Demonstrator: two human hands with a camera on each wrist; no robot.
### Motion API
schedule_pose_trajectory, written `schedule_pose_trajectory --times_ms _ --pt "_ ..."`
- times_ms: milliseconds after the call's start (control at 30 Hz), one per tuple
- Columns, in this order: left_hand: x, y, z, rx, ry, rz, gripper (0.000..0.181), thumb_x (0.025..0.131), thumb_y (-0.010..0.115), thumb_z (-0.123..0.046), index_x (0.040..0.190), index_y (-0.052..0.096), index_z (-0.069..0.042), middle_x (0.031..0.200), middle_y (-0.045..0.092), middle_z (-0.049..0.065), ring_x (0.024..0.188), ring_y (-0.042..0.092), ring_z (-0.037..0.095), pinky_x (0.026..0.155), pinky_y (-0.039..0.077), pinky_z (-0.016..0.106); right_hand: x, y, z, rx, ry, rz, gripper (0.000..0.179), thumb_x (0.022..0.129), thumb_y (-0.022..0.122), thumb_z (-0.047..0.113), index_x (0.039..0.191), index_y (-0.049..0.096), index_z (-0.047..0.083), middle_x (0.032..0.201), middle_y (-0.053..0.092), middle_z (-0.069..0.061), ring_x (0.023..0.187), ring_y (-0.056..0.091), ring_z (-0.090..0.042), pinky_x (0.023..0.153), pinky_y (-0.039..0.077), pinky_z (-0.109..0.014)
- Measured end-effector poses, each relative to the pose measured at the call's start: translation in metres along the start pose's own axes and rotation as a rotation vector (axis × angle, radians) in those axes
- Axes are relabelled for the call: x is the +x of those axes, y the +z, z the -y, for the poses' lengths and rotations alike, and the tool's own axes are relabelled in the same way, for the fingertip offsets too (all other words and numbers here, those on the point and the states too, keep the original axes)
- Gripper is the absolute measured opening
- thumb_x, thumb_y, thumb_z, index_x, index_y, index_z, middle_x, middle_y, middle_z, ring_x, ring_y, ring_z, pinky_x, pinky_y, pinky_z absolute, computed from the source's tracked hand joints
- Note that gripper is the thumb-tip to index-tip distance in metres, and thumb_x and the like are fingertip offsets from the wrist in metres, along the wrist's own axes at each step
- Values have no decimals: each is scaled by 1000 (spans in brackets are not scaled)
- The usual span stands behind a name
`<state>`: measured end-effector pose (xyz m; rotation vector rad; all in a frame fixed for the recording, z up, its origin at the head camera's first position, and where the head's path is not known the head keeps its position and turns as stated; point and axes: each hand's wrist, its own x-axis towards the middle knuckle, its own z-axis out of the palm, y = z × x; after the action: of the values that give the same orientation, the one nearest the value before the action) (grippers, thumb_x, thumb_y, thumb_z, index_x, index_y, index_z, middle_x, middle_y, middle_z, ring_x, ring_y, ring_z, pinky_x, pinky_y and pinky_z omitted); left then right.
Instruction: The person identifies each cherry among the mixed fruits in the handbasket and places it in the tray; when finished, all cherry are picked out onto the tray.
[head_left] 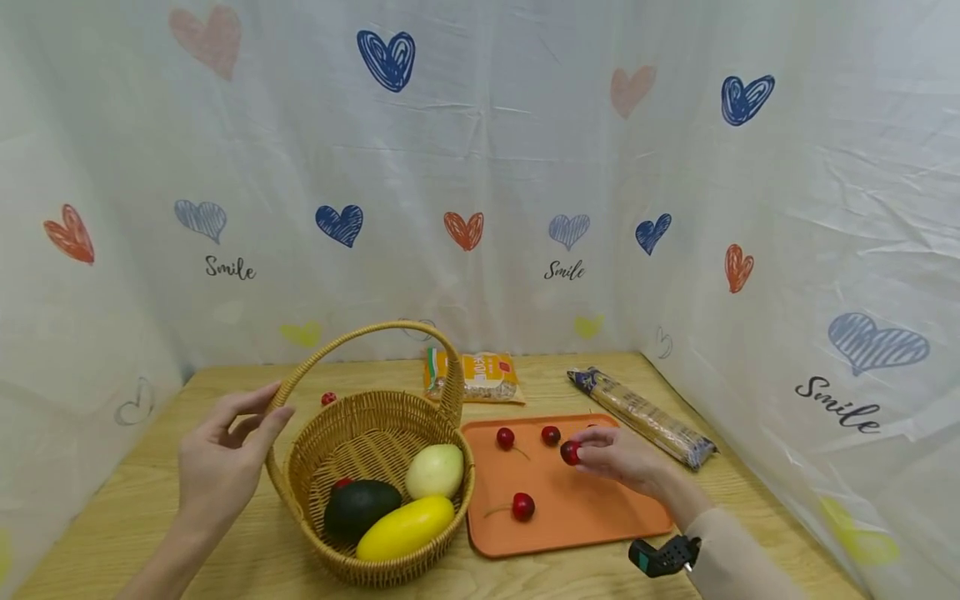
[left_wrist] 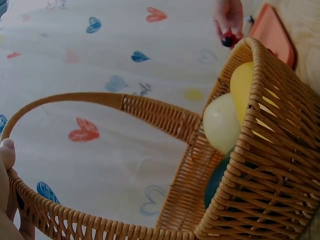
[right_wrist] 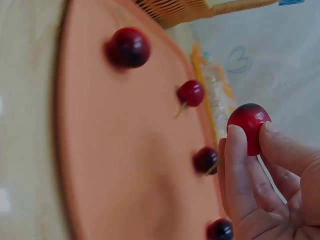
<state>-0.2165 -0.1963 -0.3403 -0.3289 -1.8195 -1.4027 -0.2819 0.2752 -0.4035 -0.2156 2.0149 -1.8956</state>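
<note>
My left hand point(head_left: 222, 458) grips the left side of the arched handle of a wicker basket point(head_left: 378, 571), thumb on the near side. Inside the basket lie a dark green oval fruit like an avocado point(head_left: 363, 510), a smooth yellow oval fruit point(head_left: 407, 529) and a pale round one like an onion point(head_left: 435, 472). A bit of something red point(head_left: 342, 482) peeks out behind the dark one. Above the orange tray point(head_left: 555, 533), my right hand point(head_left: 618, 458) pinches a dark red cherry point(right_wrist: 248, 120) between thumb and fingertips. Several other cherries point(head_left: 522, 506) rest on the tray, some with stems.
Behind the tray lies an orange and clear food packet point(head_left: 487, 377). A long clear packet point(head_left: 645, 417) lies slantwise to the right. Beyond the basket's left rim is a small red ball-like thing point(head_left: 328, 399). A heart-printed curtain point(head_left: 480, 167) encloses the wooden table point(head_left: 150, 517).
</note>
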Motion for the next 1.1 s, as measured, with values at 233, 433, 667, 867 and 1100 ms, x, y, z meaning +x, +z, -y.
schedule_pose_trajectory --times_ms 233,433,667,867,1100 --pt "-6 -13 -2 33 -15 -27 31 75 67 21 105 65 11 95 66 -2 85 61 7 79 52 11 5 8 -24 -2 75 51 25 90 57 -4 115 53 -9 102 57 -14 91 63 -21 87 55 -36" --pt "-10 -21 -4 39 -2 -35 32 75 67 21 105 65 12 95 66 -1 86 60 8 79 52 12 9 16 -28 -68 88 81 27 90 58 -3 115 53 -12 101 58 -13 91 63 -21 85 56 -36" --pt "-13 -26 -5 57 19 -32 30 76 68 18 105 65 12 95 65 -4 86 60 7 79 52 13 12 25 -28 -231 62 107 31 88 63 4 114 58 -13 102 63 -10 92 63 -20 81 57 -35" --pt "-8 -14 -5 18 32 0 29 78 70 13 107 65 9 96 64 -7 86 60 8 80 53 14 4 17 -27 -294 55 87 35 88 64 5 116 58 -15 109 62 -14 93 64 -22 79 58 -35" --pt "-2 -1 -3 -55 30 20 29 79 69 12 107 66 7 96 65 2 83 59 10 79 53 16 -4 5 -26 -339 55 88 41 89 63 7 122 53 -16 118 57 -23 95 63 -22 79 57 -36"
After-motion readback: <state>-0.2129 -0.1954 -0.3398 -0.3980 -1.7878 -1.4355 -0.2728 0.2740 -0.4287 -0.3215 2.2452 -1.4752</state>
